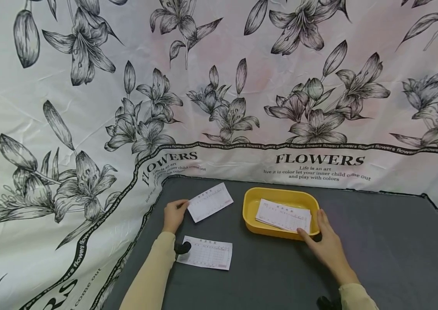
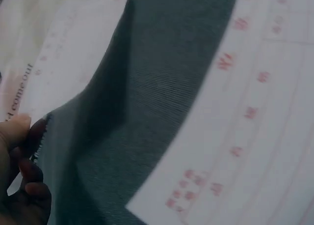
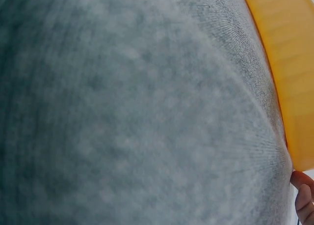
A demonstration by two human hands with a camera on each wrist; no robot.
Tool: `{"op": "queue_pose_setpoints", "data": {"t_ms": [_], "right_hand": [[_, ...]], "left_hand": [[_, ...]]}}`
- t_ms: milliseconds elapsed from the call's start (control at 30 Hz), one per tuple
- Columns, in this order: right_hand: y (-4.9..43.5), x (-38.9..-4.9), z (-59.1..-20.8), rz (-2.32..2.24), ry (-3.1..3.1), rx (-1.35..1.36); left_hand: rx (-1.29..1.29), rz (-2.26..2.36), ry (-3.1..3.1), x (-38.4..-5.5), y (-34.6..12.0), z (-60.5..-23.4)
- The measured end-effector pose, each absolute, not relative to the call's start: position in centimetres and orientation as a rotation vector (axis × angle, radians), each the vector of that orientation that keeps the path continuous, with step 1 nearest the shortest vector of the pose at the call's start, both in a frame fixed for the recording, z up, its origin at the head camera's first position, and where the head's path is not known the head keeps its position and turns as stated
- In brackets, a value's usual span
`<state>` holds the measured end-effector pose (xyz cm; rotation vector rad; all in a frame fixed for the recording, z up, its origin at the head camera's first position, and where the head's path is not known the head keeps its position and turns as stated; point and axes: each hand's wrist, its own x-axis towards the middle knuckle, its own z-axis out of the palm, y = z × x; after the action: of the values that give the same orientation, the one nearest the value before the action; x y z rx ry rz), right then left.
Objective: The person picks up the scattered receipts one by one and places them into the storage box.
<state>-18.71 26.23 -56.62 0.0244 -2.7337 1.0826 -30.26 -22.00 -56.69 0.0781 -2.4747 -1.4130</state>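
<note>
My left hand (image 1: 174, 216) pinches the left corner of a printed paper slip (image 1: 210, 202). In the left wrist view, thumb and fingertips meet at the edge of this slip (image 2: 73, 53), which bends upward from the grip. A second printed slip (image 1: 207, 254) lies nearer me, by the left wrist. My right hand (image 1: 329, 245) grips the front right corner of a yellow plastic tray (image 1: 273, 231), thumb over the rim and fingers along the outside. Inside the tray lies a small stack of similar slips (image 1: 282, 214). Only some fingertips (image 3: 304, 198) show beside the tray in the right wrist view.
A dark grey cloth (image 1: 389, 241) covers the table. Behind and to the left hangs a pale curtain (image 1: 234, 163) with a flower print and lettering, meeting the table's far and left edges. Dark wrist devices (image 1: 182, 247) sit at both cuffs.
</note>
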Motion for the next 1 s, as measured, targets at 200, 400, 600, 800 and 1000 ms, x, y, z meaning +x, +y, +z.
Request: {"op": "queue_pose_setpoints", "data": {"t_ms": [200, 400, 600, 800, 1000], "right_hand": [[26.3, -18.8, -56.7, 1.096, -2.721, 0.024], [26.3, -18.7, -56.7, 1.074, -2.751, 0.012], [26.2, -18.7, -56.6, 1.071, -2.747, 0.015], [26.2, -18.9, -56.7, 1.057, -2.725, 0.025], [26.2, -18.9, -56.8, 1.051, -2.722, 0.021]], "left_hand": [[0.107, -1.497, -2.417, -30.7, -22.0, -55.0], [0.138, -1.581, -2.385, -30.6, -20.5, -53.0], [0.057, -1.705, -2.391, -30.3, -17.9, -51.5], [-0.091, -1.65, -2.453, -30.4, -14.9, -50.7], [-0.212, -1.632, -2.493, -30.4, -12.2, -50.6]]}}
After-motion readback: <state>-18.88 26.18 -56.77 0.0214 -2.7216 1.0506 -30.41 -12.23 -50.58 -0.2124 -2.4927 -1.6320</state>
